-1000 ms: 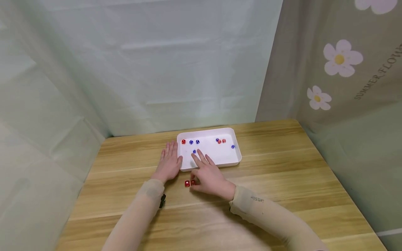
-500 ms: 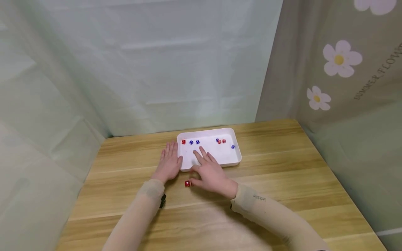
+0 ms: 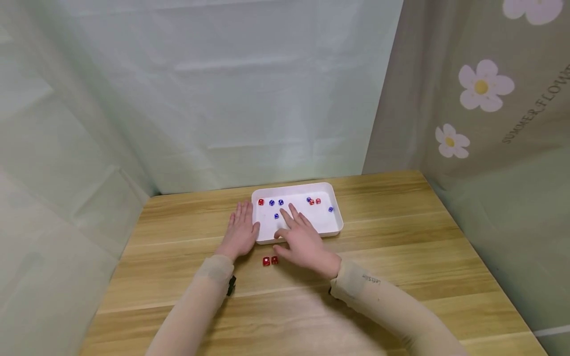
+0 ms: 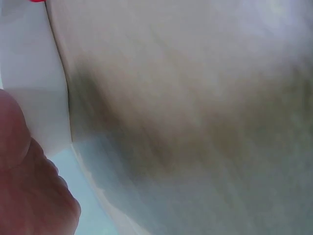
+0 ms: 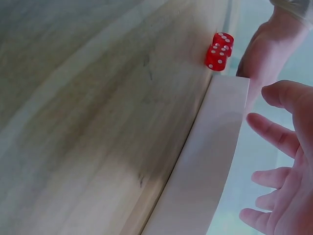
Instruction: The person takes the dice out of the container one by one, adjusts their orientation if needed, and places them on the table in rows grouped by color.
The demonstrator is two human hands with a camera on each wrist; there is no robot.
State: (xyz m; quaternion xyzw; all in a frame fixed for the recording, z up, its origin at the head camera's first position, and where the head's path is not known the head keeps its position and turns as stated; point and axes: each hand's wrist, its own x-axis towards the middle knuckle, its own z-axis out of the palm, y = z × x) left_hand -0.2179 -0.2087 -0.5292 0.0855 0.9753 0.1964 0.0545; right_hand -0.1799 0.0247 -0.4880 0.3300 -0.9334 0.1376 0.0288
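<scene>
Two red dice with white dots, a left one (image 3: 266,261) and a right one (image 3: 274,259), lie side by side on the table in front of a white tray (image 3: 299,189). My right hand (image 3: 307,244) hovers over the tray's front edge, its fingers spread and thumb tip just above the right die. Nothing sits between its fingers in the right wrist view, where the red dice (image 5: 219,51) stand beyond the tray wall (image 5: 205,137). My left hand (image 3: 239,232) lies flat on the table along the tray's left side, thumb against the corner.
Inside the tray are a red die (image 3: 261,202) at the back left, several blue dice such as one near the middle (image 3: 276,216), and a right-hand cluster with red dice (image 3: 318,201). Pale curtains (image 3: 267,99) rise behind the wooden table (image 3: 383,222).
My right hand has drawn back to the right, away from the red pair. Its thumb and forefinger came off the right die, now fully visible. The left hand stayed put.
</scene>
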